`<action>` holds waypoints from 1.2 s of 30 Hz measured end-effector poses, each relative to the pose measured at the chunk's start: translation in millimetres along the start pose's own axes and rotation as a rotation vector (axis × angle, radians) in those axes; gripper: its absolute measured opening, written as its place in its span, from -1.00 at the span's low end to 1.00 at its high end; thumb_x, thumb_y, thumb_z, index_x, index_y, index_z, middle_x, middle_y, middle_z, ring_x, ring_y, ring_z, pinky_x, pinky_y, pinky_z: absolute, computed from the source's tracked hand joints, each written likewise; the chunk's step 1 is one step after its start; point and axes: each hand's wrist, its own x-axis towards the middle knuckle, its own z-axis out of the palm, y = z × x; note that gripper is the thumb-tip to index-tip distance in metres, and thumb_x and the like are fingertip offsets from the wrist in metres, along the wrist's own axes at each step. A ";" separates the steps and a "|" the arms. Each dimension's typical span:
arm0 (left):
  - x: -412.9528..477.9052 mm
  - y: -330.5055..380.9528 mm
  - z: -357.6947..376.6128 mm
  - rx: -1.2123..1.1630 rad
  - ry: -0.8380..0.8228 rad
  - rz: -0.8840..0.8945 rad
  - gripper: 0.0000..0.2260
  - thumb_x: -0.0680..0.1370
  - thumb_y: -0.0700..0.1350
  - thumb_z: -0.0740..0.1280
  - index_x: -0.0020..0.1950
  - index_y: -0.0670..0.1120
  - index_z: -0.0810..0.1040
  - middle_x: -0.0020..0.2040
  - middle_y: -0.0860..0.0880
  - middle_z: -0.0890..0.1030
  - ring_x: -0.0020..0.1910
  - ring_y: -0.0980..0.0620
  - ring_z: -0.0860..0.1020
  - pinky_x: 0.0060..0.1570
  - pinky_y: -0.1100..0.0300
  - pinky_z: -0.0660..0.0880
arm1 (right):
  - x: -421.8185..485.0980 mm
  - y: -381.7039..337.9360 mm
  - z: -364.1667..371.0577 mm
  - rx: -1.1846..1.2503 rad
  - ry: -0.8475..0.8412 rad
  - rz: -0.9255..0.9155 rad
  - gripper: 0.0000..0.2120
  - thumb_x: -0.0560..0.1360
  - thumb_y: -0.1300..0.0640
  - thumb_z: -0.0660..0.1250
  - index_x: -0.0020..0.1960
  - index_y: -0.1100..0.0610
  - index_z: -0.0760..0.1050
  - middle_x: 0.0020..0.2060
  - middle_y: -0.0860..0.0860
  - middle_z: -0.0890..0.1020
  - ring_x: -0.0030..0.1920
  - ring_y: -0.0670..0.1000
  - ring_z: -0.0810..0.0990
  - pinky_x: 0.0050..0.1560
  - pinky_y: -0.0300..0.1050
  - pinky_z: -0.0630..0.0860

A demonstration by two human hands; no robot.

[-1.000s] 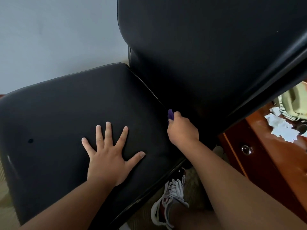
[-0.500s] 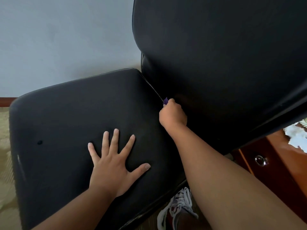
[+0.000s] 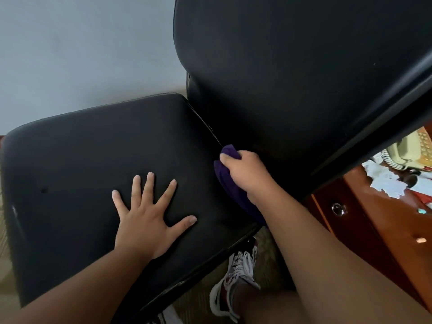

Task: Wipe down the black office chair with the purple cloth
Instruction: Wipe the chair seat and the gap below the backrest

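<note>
- At the crease of the black office chair (image 3: 93, 148), between seat and backrest, the right hand (image 3: 247, 171) grips the purple cloth (image 3: 230, 190), fingers (image 3: 225, 158) curled around it.
- On the chair seat the left hand (image 3: 145, 218) presses flat, fingers (image 3: 149, 183) spread apart.
- Wiping the crease seems to be the step in hand; next, the cloth should probably slide along it with steady pressure.

A plain grey wall (image 3: 81, 47) stands behind; a reddish wooden desk (image 3: 374, 230) sits right, on beige carpet (image 3: 266, 265).
</note>
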 end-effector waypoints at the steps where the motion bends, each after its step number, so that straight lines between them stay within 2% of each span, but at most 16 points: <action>1: -0.2 1.9 -0.2 -0.003 0.000 -0.009 -0.12 0.38 0.64 -0.20 0.62 0.25 -0.03 0.65 -0.09 -0.07 0.61 -0.14 -0.24 0.45 -0.38 -0.27 | -6.7 -8.5 1.1 0.131 -0.020 0.022 -0.85 0.60 -0.02 0.36 0.00 0.06 0.60 -0.06 0.04 0.70 -0.04 0.01 0.67 -0.04 -0.11 0.58; 3: -0.2 7.0 0.1 -0.012 0.000 -0.028 -0.12 0.38 0.63 -0.21 0.62 0.25 -0.04 0.65 -0.09 -0.09 0.60 -0.15 -0.25 0.44 -0.39 -0.28 | -14.9 -22.0 0.8 0.324 -0.048 0.032 -0.89 0.56 0.05 0.40 0.04 0.06 0.63 -0.03 0.04 0.73 0.02 0.04 0.69 0.10 -0.03 0.60; 6: 0.5 15.3 1.0 -0.013 -0.002 -0.063 -0.12 0.38 0.63 -0.23 0.63 0.24 -0.08 0.65 -0.11 -0.12 0.60 -0.17 -0.26 0.43 -0.40 -0.29 | -20.2 -33.9 -9.3 0.434 -0.131 -0.028 -0.73 0.42 0.27 0.34 0.09 0.12 0.63 0.02 0.10 0.72 0.10 0.14 0.67 0.18 0.08 0.59; 7: 0.9 18.1 1.5 -0.012 -0.006 -0.074 -0.12 0.38 0.63 -0.24 0.63 0.24 -0.11 0.65 -0.11 -0.14 0.59 -0.18 -0.27 0.43 -0.40 -0.29 | -21.4 -34.5 -13.8 0.339 -0.122 -0.051 -0.68 0.40 0.29 0.32 0.12 0.10 0.62 0.02 0.09 0.71 0.11 0.15 0.66 0.16 0.07 0.59; 9: 1.8 23.0 2.5 -0.011 -0.013 -0.092 -0.12 0.39 0.62 -0.25 0.62 0.23 -0.15 0.65 -0.12 -0.17 0.59 -0.19 -0.29 0.42 -0.41 -0.30 | -24.2 -28.5 -23.1 -0.127 -0.032 -0.086 -0.64 0.46 0.25 0.32 0.24 0.06 0.55 0.09 0.07 0.65 0.12 0.14 0.63 0.15 0.03 0.58; 12: 3.0 28.4 3.7 -0.015 -0.012 -0.115 -0.11 0.38 0.62 -0.27 0.62 0.22 -0.16 0.64 -0.13 -0.18 0.58 -0.21 -0.30 0.42 -0.41 -0.29 | -28.1 -9.9 -31.8 -0.790 0.009 0.026 -0.60 0.56 0.14 0.34 0.38 0.15 0.43 0.23 0.16 0.56 0.13 0.20 0.60 0.08 -0.01 0.57; 13: 3.7 29.4 4.0 -0.016 -0.014 -0.121 -0.11 0.38 0.62 -0.27 0.62 0.22 -0.16 0.64 -0.13 -0.18 0.58 -0.21 -0.30 0.42 -0.41 -0.29 | -29.6 -7.7 -33.1 -0.878 -0.006 0.053 -0.54 0.57 0.13 0.36 0.43 0.16 0.38 0.28 0.17 0.52 0.14 0.20 0.60 0.09 0.01 0.59; 15: 4.1 30.4 5.0 -0.013 -0.018 -0.121 -0.11 0.38 0.62 -0.28 0.62 0.22 -0.17 0.64 -0.13 -0.19 0.58 -0.21 -0.30 0.41 -0.41 -0.29 | -26.1 -6.7 -35.6 -0.956 -0.049 -0.048 -0.32 0.53 0.09 0.43 0.57 0.05 0.22 0.45 0.12 0.36 0.33 0.19 0.47 0.27 0.07 0.53; 18: 3.1 28.5 5.1 -0.025 0.001 -0.119 -0.11 0.38 0.62 -0.26 0.63 0.22 -0.11 0.65 -0.13 -0.14 0.59 -0.21 -0.27 0.42 -0.41 -0.29 | -13.1 -0.6 -29.7 -1.014 -0.255 -0.255 -0.02 0.42 -0.11 0.53 0.64 -0.14 -0.02 0.62 -0.02 0.04 0.61 0.10 0.02 0.56 0.16 0.13; 20: 2.6 26.2 4.7 -0.021 0.005 -0.107 -0.12 0.39 0.62 -0.24 0.63 0.23 -0.09 0.65 -0.13 -0.12 0.60 -0.20 -0.26 0.42 -0.40 -0.29 | -1.5 18.1 -24.8 -0.924 -0.272 -0.285 -0.11 0.43 -0.21 0.49 0.62 -0.15 0.10 0.62 -0.06 0.05 0.61 0.08 0.03 0.58 0.13 0.07; 23: 2.4 21.5 3.1 -0.021 0.004 -0.085 -0.12 0.39 0.63 -0.23 0.63 0.23 -0.08 0.65 -0.12 -0.12 0.60 -0.18 -0.26 0.42 -0.39 -0.31 | 7.1 38.3 -25.9 -0.758 -0.037 -0.349 -0.50 0.54 -0.11 0.41 0.44 -0.04 0.43 0.35 -0.04 0.37 0.35 0.10 0.42 0.35 0.04 0.42; 26: 0.6 15.9 2.2 -0.024 0.007 -0.067 -0.12 0.39 0.63 -0.21 0.63 0.24 -0.06 0.65 -0.11 -0.11 0.60 -0.16 -0.26 0.44 -0.39 -0.30 | -0.4 41.8 -20.8 -0.810 0.197 -0.394 -0.72 0.57 0.02 0.36 0.26 0.03 0.50 0.17 0.01 0.43 0.13 0.10 0.50 0.10 0.01 0.54; 28: 0.4 12.7 1.4 -0.028 0.014 -0.056 -0.12 0.39 0.63 -0.21 0.63 0.24 -0.04 0.65 -0.10 -0.09 0.60 -0.16 -0.25 0.44 -0.39 -0.29 | -8.8 47.1 -9.5 -0.918 0.281 -0.333 -0.70 0.59 0.03 0.31 0.30 0.03 0.45 0.23 0.04 0.40 0.16 0.12 0.47 0.12 0.00 0.53; 32: 0.7 8.9 0.8 -0.021 0.005 -0.032 -0.12 0.38 0.63 -0.19 0.62 0.24 -0.02 0.65 -0.10 -0.07 0.61 -0.16 -0.24 0.45 -0.39 -0.29 | -13.1 61.3 28.9 -0.978 0.253 -0.137 -0.38 0.65 -0.12 0.17 0.58 0.16 0.13 0.52 0.23 0.16 0.49 0.29 0.24 0.49 0.15 0.27; 34: 1.0 6.2 0.5 -0.035 0.013 -0.018 -0.13 0.39 0.63 -0.15 0.62 0.24 0.05 0.65 -0.10 -0.02 0.61 -0.16 -0.19 0.45 -0.39 -0.26 | -4.9 60.8 41.2 -0.919 0.268 -0.181 -0.45 0.67 -0.08 0.16 0.56 0.16 0.21 0.53 0.21 0.20 0.53 0.27 0.19 0.52 0.15 0.23; 36: 1.1 2.2 0.6 -0.034 0.006 0.002 -0.14 0.40 0.63 -0.15 0.61 0.25 0.05 0.65 -0.09 -0.02 0.61 -0.15 -0.20 0.45 -0.38 -0.27 | 9.1 58.4 47.5 -0.811 0.305 -0.294 -0.60 0.67 0.02 0.20 0.44 0.17 0.38 0.47 0.17 0.35 0.46 0.21 0.30 0.45 0.12 0.33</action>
